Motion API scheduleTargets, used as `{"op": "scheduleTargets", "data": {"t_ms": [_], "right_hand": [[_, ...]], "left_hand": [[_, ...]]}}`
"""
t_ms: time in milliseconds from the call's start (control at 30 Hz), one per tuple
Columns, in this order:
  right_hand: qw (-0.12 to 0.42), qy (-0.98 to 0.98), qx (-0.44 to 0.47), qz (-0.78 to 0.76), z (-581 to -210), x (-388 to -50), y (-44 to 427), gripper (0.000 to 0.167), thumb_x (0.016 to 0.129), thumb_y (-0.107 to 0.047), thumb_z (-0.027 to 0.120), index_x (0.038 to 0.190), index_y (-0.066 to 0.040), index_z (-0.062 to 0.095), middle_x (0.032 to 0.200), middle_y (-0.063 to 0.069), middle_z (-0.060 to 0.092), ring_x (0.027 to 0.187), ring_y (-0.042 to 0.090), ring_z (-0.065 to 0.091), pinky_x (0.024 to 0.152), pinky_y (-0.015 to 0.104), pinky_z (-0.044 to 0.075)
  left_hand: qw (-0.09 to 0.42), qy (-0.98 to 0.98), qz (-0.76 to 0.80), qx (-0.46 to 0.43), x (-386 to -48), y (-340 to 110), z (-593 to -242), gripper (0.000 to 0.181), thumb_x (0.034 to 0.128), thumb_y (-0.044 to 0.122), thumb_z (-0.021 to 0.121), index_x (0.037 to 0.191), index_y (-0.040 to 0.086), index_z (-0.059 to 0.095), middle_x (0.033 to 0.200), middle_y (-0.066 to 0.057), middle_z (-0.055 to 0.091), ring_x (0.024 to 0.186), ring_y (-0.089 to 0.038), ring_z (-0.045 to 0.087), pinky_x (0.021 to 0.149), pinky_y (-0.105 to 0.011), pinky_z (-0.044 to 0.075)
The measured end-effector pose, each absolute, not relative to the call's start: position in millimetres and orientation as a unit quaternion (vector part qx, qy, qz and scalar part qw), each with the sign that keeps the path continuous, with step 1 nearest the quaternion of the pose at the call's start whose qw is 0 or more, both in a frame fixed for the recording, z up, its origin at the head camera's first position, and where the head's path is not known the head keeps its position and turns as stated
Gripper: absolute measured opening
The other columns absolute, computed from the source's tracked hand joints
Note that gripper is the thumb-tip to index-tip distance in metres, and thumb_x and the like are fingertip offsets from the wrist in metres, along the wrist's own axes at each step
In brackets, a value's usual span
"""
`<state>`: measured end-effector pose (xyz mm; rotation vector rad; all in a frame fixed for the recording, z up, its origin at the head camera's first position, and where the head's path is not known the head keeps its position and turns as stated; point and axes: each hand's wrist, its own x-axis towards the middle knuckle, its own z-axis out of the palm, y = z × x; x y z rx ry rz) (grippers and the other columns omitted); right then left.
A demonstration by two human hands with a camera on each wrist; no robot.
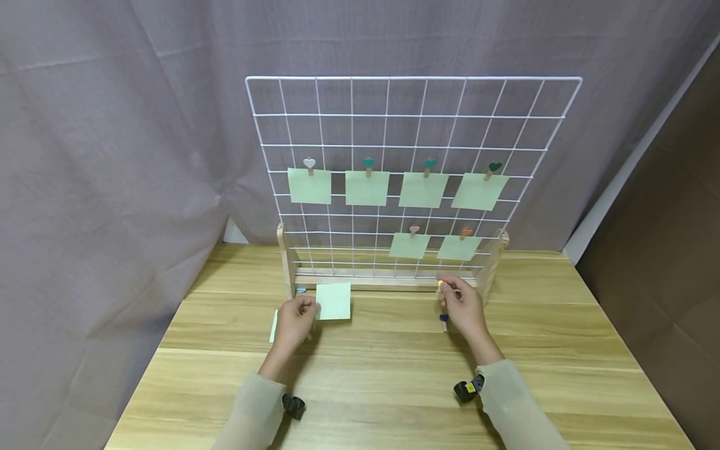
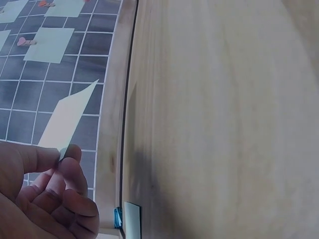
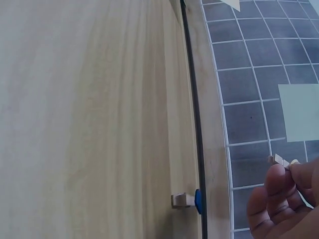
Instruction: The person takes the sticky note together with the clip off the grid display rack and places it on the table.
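My left hand [image 1: 296, 320] pinches a pale green paper note [image 1: 334, 301] by its edge, between thumb and fingers. In the left wrist view the note [image 2: 67, 117] tilts up in front of the wire grid. My right hand [image 1: 464, 306] pinches a small wooden clothespin [image 3: 279, 160] with a yellowish top, near the grid's lower right. Just below that hand, a clothespin with a blue heart [image 1: 444, 320] lies on the table. Another green note [image 1: 273, 326] lies beside my left hand, partly hidden by it.
A white wire grid [image 1: 388, 115] stands in a wooden base [image 1: 365, 282]. Several green notes hang on it from heart clothespins, including a white one [image 1: 309, 164] and an orange one [image 1: 466, 232]. A light blue item [image 1: 301, 290] lies at the base's left end.
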<state>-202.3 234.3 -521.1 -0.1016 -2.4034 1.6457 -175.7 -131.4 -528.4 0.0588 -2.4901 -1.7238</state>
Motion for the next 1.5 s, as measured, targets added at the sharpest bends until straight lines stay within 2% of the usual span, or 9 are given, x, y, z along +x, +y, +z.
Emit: {"op": "scheduleTargets", "data": {"t_ms": [133, 267, 400, 567, 833, 1100, 1300, 1500], "right_hand": [[0.115, -0.818, -0.042, 0.562, -524.3, -200.4, 237.5, 0.025, 0.108, -0.009, 0.058, 0.125, 0.004, 0.07, 0.1, 0.023, 0.066, 0.068, 0.014, 0.063, 0.058, 0.019, 0.053], [0.118, -0.821, -0.046, 0.557, -527.4, -198.7, 240.0, 0.025, 0.108, -0.009, 0.058, 0.125, 0.005, 0.071, 0.098, 0.022, 0.066, 0.067, 0.014, 0.064, 0.057, 0.017, 0.052], [0.118, -0.822, -0.048, 0.555, -529.4, -196.9, 241.4, 0.025, 0.108, -0.009, 0.058, 0.125, 0.005, 0.071, 0.099, 0.02, 0.067, 0.067, 0.012, 0.063, 0.057, 0.017, 0.051], [0.121, -0.823, -0.052, 0.553, -532.7, -195.5, 243.5, 0.024, 0.107, -0.007, 0.059, 0.124, 0.004, 0.072, 0.103, 0.02, 0.068, 0.068, 0.015, 0.064, 0.055, 0.016, 0.049], [0.112, -0.829, -0.062, 0.544, -536.5, -192.6, 250.0, 0.026, 0.107, -0.009, 0.058, 0.126, 0.003, 0.071, 0.11, 0.022, 0.069, 0.07, 0.015, 0.065, 0.057, 0.017, 0.05], [0.118, -0.834, -0.061, 0.536, -537.3, -189.6, 253.4, 0.025, 0.107, -0.009, 0.059, 0.124, 0.004, 0.072, 0.101, 0.021, 0.07, 0.069, 0.017, 0.065, 0.055, 0.018, 0.048], [0.109, -0.828, -0.058, 0.546, -538.7, -186.2, 255.3, 0.025, 0.107, -0.007, 0.059, 0.125, 0.005, 0.071, 0.109, 0.024, 0.07, 0.069, 0.015, 0.065, 0.056, 0.017, 0.049], [0.09, -0.83, -0.063, 0.546, -542.9, -183.1, 260.7, 0.025, 0.107, -0.006, 0.06, 0.125, 0.006, 0.071, 0.107, 0.021, 0.069, 0.071, 0.015, 0.065, 0.056, 0.019, 0.049]], "left_hand": [[0.057, -0.824, -0.563, 0.016, -174.0, -133.0, -530.8, 0.015, 0.0989, 0.003, 0.068, 0.106, -0.009, 0.074, 0.083, -0.015, 0.072, 0.056, -0.021, 0.061, 0.048, -0.021, 0.049], [0.056, -0.82, -0.57, 0.02, -172.3, -133.7, -533.0, 0.015, 0.0986, 0.003, 0.068, 0.106, -0.009, 0.074, 0.082, -0.016, 0.071, 0.054, -0.019, 0.058, 0.044, -0.022, 0.049], [0.052, -0.814, -0.578, 0.026, -170.7, -134.0, -534.3, 0.014, 0.0989, 0.002, 0.067, 0.104, -0.009, 0.074, 0.076, -0.02, 0.069, 0.049, -0.02, 0.056, 0.041, -0.023, 0.047], [0.049, -0.813, -0.58, 0.026, -169.6, -134.0, -534.3, 0.014, 0.099, 0.002, 0.067, 0.103, -0.009, 0.074, 0.074, -0.025, 0.067, 0.047, -0.012, 0.051, 0.042, -0.021, 0.044], [0.048, -0.82, -0.569, 0.029, -170.3, -134.5, -536.6, 0.014, 0.0976, 0.003, 0.068, 0.101, -0.008, 0.075, 0.074, -0.016, 0.068, 0.051, -0.011, 0.052, 0.046, -0.02, 0.044], [0.069, -0.831, -0.552, 0.033, -171.2, -135.7, -539.7, 0.012, 0.0941, 0.003, 0.071, 0.097, -0.007, 0.076, 0.072, -0.006, 0.068, 0.057, -0.01, 0.057, 0.053, -0.021, 0.045], [0.056, -0.834, -0.549, 0.034, -168.0, -137.0, -538.3, 0.011, 0.0946, 0.003, 0.07, 0.096, -0.006, 0.076, 0.07, -0.006, 0.066, 0.055, -0.009, 0.055, 0.052, -0.021, 0.043], [0.036, -0.835, -0.548, 0.038, -165.9, -138.2, -538.9, 0.012, 0.0955, 0.003, 0.07, 0.097, -0.007, 0.076, 0.069, -0.007, 0.066, 0.054, -0.01, 0.055, 0.05, -0.022, 0.044]]}}
